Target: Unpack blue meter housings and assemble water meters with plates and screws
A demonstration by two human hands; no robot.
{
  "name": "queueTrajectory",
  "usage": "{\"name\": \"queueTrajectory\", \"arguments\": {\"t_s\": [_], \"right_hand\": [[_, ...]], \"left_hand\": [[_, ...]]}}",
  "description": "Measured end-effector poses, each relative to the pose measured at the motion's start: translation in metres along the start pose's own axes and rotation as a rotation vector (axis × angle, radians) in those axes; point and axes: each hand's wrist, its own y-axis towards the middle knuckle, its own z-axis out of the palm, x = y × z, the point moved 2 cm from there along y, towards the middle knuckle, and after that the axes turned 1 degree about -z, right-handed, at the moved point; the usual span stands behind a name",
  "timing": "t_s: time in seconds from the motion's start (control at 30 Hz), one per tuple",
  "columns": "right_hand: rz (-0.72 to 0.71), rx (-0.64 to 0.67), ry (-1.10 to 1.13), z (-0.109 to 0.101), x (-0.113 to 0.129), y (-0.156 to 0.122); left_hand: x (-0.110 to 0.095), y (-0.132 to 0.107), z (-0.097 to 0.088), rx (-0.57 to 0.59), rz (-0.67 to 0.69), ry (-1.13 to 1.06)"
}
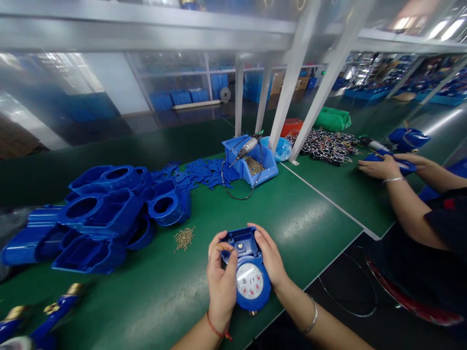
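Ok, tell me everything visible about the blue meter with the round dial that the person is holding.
The blue plastic water meter with a round white dial lies face up on the green worktable near its front edge. The dial, with small red markings, sits toward the person. Beyond it an open rectangular compartment shows a small round part inside. A brass-looking bit peeks out at the bottom. The left hand grips its left side and the right hand its right side.

A blue plastic water meter with a round white dial face (249,281) lies flat at the lower centre of the frame, near the front edge of the green bench. Its dial end points toward the bottom of the frame, and its open rectangular blue compartment, with a small brass-coloured part inside, points away toward the upper frame.
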Motion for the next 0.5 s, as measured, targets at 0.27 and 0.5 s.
{"name": "queueTrajectory", "arguments": {"t_s": [0.27,0.5], "right_hand": [[0.066,0.012,0.144,-0.019,-0.018,-0.051],[-0.148,-0.31,0.37,-0.056,-0.036,-0.03]], "left_hand": [[0.004,0.002,0.001,-0.016,0.073,0.041],[0.025,0.021,0.051,0.098,-0.088,-0.178]]}}
